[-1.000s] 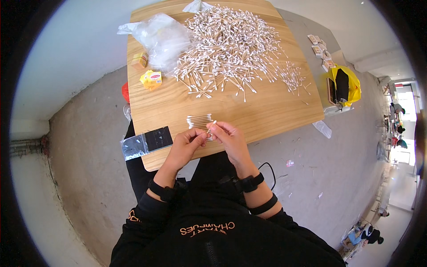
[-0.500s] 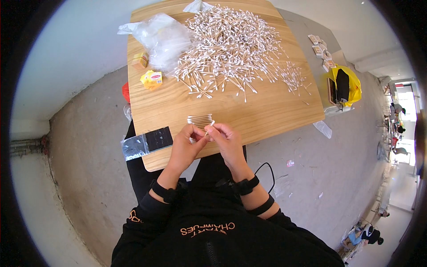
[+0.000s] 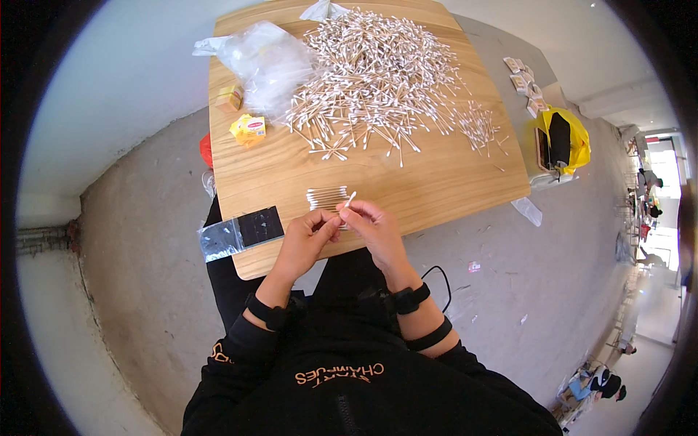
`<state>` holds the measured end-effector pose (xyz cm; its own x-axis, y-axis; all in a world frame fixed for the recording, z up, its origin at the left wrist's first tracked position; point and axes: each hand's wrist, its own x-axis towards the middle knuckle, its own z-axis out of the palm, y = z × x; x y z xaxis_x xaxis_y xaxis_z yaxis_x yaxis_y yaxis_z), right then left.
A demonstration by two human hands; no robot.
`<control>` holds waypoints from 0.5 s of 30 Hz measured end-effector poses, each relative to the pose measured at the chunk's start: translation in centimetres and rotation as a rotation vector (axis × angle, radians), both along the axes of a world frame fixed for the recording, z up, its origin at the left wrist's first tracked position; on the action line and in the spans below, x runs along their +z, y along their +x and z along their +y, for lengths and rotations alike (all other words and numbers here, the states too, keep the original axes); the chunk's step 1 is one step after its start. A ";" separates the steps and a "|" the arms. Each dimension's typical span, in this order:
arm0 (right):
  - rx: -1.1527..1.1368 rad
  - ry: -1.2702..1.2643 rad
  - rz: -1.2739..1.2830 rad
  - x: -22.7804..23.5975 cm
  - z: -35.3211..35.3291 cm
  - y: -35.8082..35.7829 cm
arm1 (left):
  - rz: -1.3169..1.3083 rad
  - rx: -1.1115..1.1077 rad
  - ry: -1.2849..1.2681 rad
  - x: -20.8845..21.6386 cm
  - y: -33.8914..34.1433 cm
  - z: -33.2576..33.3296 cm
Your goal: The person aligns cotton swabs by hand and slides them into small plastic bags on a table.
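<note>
In my right hand [image 3: 374, 227] a white-tipped cotton swab [image 3: 350, 199] is pinched between thumb and fingertips, its upper end sticking out. My left hand [image 3: 307, 236] is closed, thumb against the fingers, right beside the right fingertips; whatever it pinches is hidden. Just beyond and partly under both hands, a row of cotton swabs [image 3: 327, 195] lies side by side on the wooden table [image 3: 429, 178]. Farther back spreads a big loose heap of cotton swabs [image 3: 378, 65], with a smaller scatter of swabs [image 3: 478, 127] to its right.
A clear plastic bag [image 3: 269, 65] lies left of the heap, near a yellow wrapper [image 3: 248, 129] and a small yellow box [image 3: 230, 99]. At the near left edge rests a black item in a clear pouch [image 3: 240, 234]. A yellow bag [image 3: 578, 138] stands beyond the table's right side.
My right hand has shifted slightly right, and the swab in it has moved up and right. My left fingers have curled in more beside it.
</note>
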<state>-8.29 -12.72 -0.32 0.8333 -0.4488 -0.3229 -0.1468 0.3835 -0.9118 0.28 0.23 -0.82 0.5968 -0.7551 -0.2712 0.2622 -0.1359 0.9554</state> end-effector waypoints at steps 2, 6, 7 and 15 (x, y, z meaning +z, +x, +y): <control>-0.011 0.024 -0.035 0.1 0.1 0.0 | -0.004 -0.005 0.010 0.0 0.0 0.0; 0.005 0.029 -0.023 -0.3 0.0 -0.2 | -0.021 -0.010 0.019 -0.4 0.0 -0.1; 0.009 0.044 0.011 -0.4 -0.1 -0.2 | -0.006 0.000 0.004 -0.4 -0.1 -0.1; -0.032 -0.019 0.027 -0.7 0.3 -0.3 | -0.206 0.067 0.056 -0.1 -0.2 -0.2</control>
<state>-8.62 -12.46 -1.00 0.8093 -0.4817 -0.3361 -0.1592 0.3709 -0.9149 0.03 0.01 -0.88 0.6921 -0.6994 -0.1784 0.0720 -0.1791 0.9812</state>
